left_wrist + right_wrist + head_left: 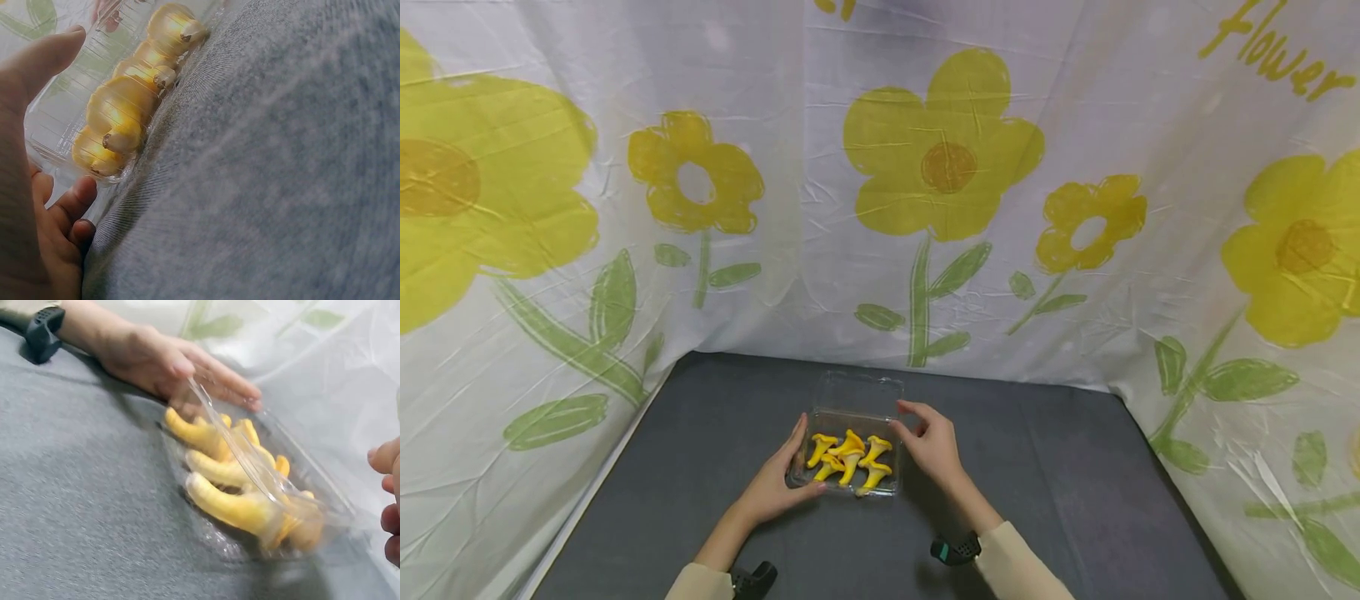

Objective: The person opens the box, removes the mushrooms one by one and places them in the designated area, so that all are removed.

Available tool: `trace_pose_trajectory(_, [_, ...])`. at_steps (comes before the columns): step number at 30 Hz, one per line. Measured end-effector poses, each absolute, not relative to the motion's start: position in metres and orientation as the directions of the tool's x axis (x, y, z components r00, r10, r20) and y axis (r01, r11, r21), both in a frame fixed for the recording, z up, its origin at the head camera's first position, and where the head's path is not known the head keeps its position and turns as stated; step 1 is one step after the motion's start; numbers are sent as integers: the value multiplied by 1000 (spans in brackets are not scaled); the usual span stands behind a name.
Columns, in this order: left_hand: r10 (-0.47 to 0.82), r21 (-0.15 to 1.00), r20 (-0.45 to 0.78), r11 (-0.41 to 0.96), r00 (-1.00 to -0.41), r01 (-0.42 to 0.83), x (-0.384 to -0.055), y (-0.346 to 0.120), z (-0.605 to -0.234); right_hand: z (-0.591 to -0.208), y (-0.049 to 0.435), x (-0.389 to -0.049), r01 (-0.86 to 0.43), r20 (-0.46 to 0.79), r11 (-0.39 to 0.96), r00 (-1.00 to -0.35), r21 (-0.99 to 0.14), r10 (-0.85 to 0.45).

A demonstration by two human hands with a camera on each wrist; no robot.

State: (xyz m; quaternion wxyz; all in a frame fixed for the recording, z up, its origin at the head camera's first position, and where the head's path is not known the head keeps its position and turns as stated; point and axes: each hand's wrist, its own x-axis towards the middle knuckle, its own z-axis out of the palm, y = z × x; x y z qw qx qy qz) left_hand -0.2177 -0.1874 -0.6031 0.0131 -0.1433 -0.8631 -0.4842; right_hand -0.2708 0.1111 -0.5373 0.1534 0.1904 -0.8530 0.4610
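Note:
A clear plastic clamshell box (880, 490) lies on the dark cloth with its transparent lid (861, 390) folded back behind it. Inside are several yellow chanterelle mushrooms (850, 454), their pale stems pointing towards the person. My left hand (775, 482) holds the box's left end, thumb along the near side and fingers at the far left corner; the right wrist view shows this left hand (169, 365) too. Beside the box's right edge is my right hand (931, 440), thumb and forefinger apart. In the right wrist view its fingers (390, 515) hold nothing and stand away from the box.
The dark grey cloth (1037, 500) covers the table around the box. A white curtain (805, 250) printed with yellow flowers hangs behind and on both sides. A dark band (957, 550) is worn on the right wrist and another (754, 579) on the left.

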Motion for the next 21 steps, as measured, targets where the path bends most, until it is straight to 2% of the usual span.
trace_pose_trajectory(9, [228, 827, 155, 503, -961, 252, -217, -186, -600, -525, 107, -253, -449, 381, 486, -893, -750, -238])
trace_pose_trajectory(21, [231, 823, 166, 502, -959, 264, -216, -186, -601, -530, 111, -242, -443, 260, 599, -892, -667, -370])
